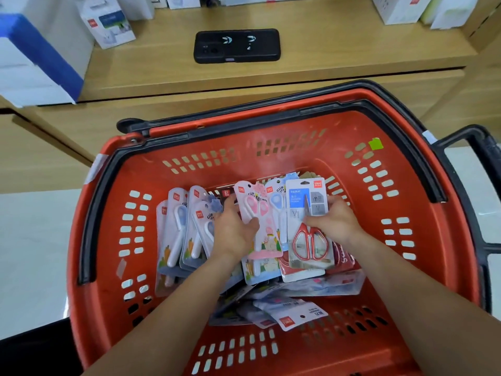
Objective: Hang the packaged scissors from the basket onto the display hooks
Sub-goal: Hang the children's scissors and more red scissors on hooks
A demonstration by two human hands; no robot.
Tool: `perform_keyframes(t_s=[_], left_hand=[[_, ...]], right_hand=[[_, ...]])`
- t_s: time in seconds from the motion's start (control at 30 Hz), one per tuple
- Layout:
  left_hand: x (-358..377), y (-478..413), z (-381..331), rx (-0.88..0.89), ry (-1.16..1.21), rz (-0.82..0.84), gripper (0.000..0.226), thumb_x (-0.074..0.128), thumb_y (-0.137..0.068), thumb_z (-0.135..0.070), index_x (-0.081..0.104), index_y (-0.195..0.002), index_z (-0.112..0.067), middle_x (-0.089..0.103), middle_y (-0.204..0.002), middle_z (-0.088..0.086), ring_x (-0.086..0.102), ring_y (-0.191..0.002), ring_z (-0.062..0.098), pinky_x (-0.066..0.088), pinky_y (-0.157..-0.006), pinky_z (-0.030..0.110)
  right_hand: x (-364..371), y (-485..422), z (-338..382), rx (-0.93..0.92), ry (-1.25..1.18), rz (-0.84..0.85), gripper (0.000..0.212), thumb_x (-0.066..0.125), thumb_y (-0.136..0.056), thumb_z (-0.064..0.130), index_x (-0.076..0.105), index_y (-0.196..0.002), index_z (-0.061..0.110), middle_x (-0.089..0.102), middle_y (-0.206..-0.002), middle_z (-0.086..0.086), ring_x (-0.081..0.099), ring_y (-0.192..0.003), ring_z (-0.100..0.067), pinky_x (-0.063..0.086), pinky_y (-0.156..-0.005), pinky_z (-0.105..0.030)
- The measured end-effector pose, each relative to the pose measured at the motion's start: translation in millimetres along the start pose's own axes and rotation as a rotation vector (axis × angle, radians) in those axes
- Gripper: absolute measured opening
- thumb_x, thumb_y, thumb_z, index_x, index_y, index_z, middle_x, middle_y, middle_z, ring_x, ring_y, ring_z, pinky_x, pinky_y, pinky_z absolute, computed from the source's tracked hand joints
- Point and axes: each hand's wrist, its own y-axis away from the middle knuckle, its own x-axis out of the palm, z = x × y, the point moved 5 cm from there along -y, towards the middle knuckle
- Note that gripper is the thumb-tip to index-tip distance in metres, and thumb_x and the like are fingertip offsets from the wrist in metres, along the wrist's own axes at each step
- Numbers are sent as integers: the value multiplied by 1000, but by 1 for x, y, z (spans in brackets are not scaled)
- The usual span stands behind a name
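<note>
A red plastic basket (113, 240) with a black rim holds several packs of scissors. My left hand (233, 232) is inside it and grips a pink scissors pack (256, 210), thumb on the front. My right hand (334, 221) holds a pack of red-handled scissors (309, 240) by its right edge, thumb across the card. More packs with white and blue scissors (179, 226) stand at the left, and others lie flat at the bottom (292, 313). No display hooks are in view.
A wooden shelf (325, 66) lies beyond the basket with a black phone (237, 46) flat on it. White boxes (108, 23) stand at the shelf's back and left. The basket's black handle (477, 158) juts out at the right.
</note>
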Motion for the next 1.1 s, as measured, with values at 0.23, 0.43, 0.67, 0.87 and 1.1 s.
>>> perform_keyframes(t_s=[0.23, 0.43, 0.67, 0.87, 1.1], left_hand=[[7, 7, -6, 98, -56, 9, 72, 66, -95, -20, 33, -159, -23, 38, -151, 12, 41, -138, 30, 33, -113, 36], [4, 0, -1, 19, 170, 50, 65, 77, -85, -2, 55, -141, -25, 70, -117, -8, 69, -105, 14, 59, -96, 45], [18, 3, 11, -104, 370, 107, 64, 81, -87, -17, 43, -138, -25, 70, -119, -6, 70, -111, 20, 59, -97, 48], [25, 4, 14, -132, 365, 154, 56, 73, -94, -9, 46, -142, -18, 69, -124, 2, 69, -111, 22, 58, -96, 41], [7, -4, 12, -108, 397, 48, 83, 70, -90, 2, 31, -158, -24, 57, -139, 0, 65, -113, 21, 61, -78, 30]], right_hand=[[4, 1, 7, -90, 38, 22, 48, 79, -77, 8, 67, -120, 25, 74, -108, 7, 71, -99, -15, 58, -91, -45], [3, 5, 14, -136, 13, -36, 70, 78, -79, 0, 51, -139, 25, 64, -117, 8, 62, -105, -14, 47, -80, -27], [9, 8, 13, -127, 321, -76, 79, 79, -77, 25, 44, -148, 29, 46, -141, -11, 36, -135, -31, 38, -109, -41], [15, 21, 23, -240, 621, -192, 87, 77, -79, 41, 39, -153, 13, 32, -150, -10, 29, -137, -33, 31, -114, -43], [19, 7, 21, -171, 379, 32, 104, 89, -73, 43, 31, -156, 19, 67, -129, -2, 64, -113, -25, 54, -91, -41]])
